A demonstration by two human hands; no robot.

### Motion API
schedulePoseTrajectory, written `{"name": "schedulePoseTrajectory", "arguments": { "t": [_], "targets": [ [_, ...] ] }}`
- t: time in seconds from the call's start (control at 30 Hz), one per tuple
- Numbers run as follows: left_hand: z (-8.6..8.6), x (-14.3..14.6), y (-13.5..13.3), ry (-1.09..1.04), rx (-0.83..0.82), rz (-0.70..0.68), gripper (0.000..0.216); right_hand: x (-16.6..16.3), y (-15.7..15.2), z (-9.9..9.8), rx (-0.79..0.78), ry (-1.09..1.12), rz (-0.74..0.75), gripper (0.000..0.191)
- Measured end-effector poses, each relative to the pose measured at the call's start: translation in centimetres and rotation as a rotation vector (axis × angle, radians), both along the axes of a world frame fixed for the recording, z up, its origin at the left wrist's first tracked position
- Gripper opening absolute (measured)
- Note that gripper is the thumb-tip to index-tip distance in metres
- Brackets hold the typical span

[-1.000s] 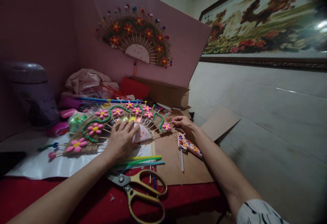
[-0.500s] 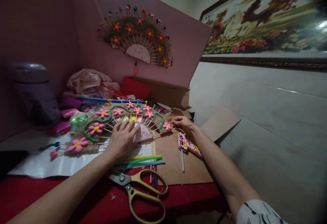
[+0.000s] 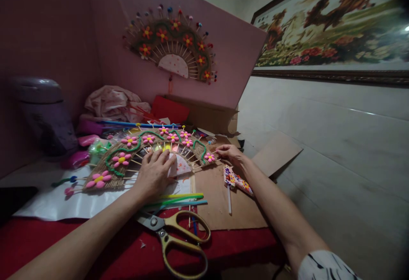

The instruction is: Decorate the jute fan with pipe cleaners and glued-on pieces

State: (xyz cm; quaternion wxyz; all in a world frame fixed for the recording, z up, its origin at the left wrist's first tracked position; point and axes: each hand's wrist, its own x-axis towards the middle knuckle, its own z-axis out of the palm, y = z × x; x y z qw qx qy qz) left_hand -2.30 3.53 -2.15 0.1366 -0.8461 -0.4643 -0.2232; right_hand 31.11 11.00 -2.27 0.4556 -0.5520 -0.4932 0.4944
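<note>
A fan-shaped craft of twine wound over thin sticks lies on the table, with pink clay flowers and a wavy green strip on it. My left hand rests with fingers outstretched on the fan's sticks and its white spotted half-round centre. At the fan's right end, beside the last pink flower, my right hand has its fingertips pinched together. What they hold is too small to make out. Just below that hand lies a flower-patterned glue gun with a pale glue stick.
Gold-handled scissors lie at the front on the red cloth. Green, yellow and blue strips sit below the fan. Cardboard lies at right. A purple flask stands at left; a finished fan hangs on the pink board behind.
The view has shifted very slightly. Both hands stay in the same places on and beside the fan.
</note>
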Motion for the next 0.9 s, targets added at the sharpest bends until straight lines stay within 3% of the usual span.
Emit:
{"name": "schedulePoseTrajectory", "arguments": {
  "t": [0.9],
  "targets": [
    [0.08,-0.07,-0.05,0.004,0.002,-0.007,0.055,-0.96,-0.07,0.33,-0.019,-0.045,-0.048,0.010]
  ]
}}
